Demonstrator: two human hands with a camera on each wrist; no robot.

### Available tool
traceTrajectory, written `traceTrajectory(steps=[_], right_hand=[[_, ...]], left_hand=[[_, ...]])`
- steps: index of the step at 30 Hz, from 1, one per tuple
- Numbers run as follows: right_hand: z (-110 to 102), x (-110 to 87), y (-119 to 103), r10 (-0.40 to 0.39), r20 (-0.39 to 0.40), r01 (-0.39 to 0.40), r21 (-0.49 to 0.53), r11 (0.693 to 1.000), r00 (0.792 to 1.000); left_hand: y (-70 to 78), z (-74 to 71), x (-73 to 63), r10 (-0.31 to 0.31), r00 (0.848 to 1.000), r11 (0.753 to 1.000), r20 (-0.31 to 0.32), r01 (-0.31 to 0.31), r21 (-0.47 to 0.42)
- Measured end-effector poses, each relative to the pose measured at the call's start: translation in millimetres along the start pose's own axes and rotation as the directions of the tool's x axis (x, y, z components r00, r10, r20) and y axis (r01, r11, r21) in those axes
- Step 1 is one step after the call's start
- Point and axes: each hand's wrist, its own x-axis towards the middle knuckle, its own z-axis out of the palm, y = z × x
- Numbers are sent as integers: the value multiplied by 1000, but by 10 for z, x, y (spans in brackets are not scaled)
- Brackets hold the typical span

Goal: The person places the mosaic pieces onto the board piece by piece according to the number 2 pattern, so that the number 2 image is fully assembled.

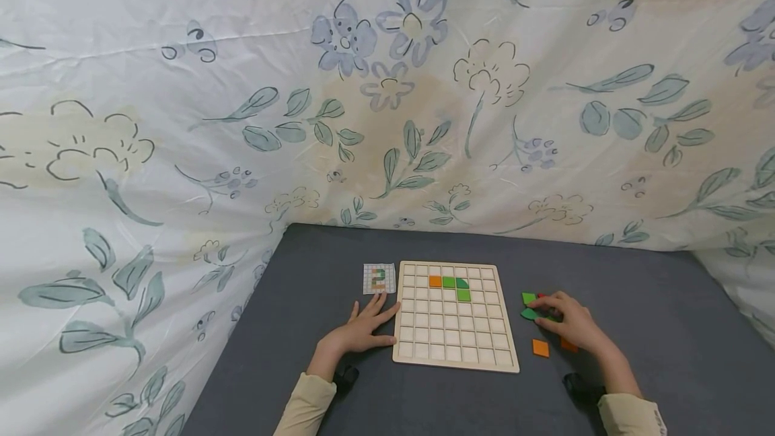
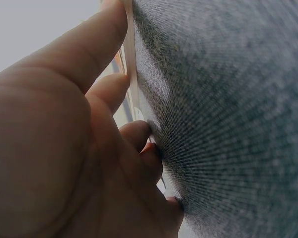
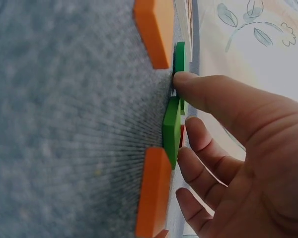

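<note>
Beside the board (image 1: 450, 321), right hand (image 1: 572, 321) on dark-green tile (image 1: 529, 314).

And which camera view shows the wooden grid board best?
The head view: it shows the wooden grid board from above, nearly whole, with four pieces in it. The left wrist view shows only its edge beside the left hand; the right wrist view, just a sliver near the top.

Card (image 1: 379, 279) left of board (image 1: 451, 338), tiles (image 1: 541, 348) right
</note>
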Motion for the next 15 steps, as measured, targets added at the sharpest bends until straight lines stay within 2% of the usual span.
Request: traceTrajectory(steps=[15], right_hand=[[-26, 77, -109, -51, -19, 51, 14, 999, 999]], left_hand=[[19, -13, -10, 5, 1000, 1000, 3, -5, -10]])
